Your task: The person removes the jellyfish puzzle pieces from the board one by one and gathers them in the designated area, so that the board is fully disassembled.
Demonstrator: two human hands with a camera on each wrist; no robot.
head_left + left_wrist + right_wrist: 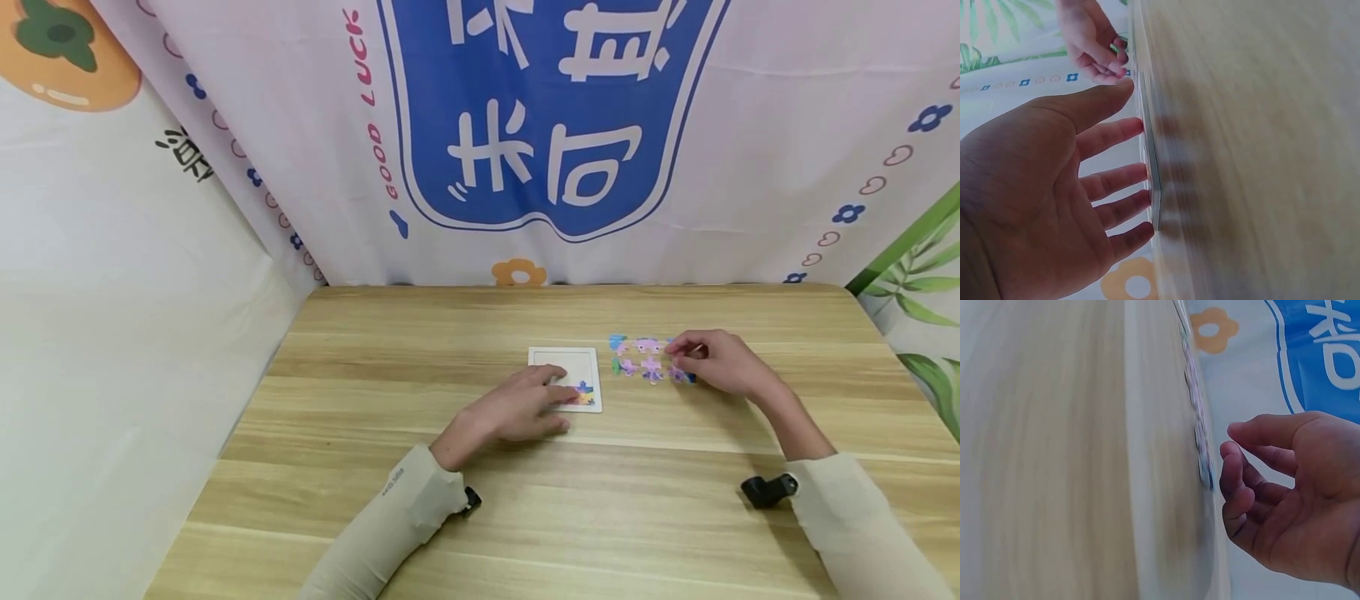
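A white square puzzle tray (543, 357) lies on the wooden table, with several colourful jigsaw pieces (586, 399) along its lower edge. My left hand (528, 406) rests over it, fingers spread; in the left wrist view the fingertips (1141, 232) are right at the tray's edge. To the right of the tray, loose jigsaw pieces (651, 365) in purple, blue and green lie in two rows. Above their right end hovers my right hand (718, 360), its fingers (1238, 503) loosely bent. Between thumb and index a small gap shows, with nothing visible in it.
The wooden table (390, 367) reaches back to a printed white curtain (300, 150). At the left hangs plain white cloth (135, 358). Black wrist cameras (768, 490) sit at both sleeve cuffs.
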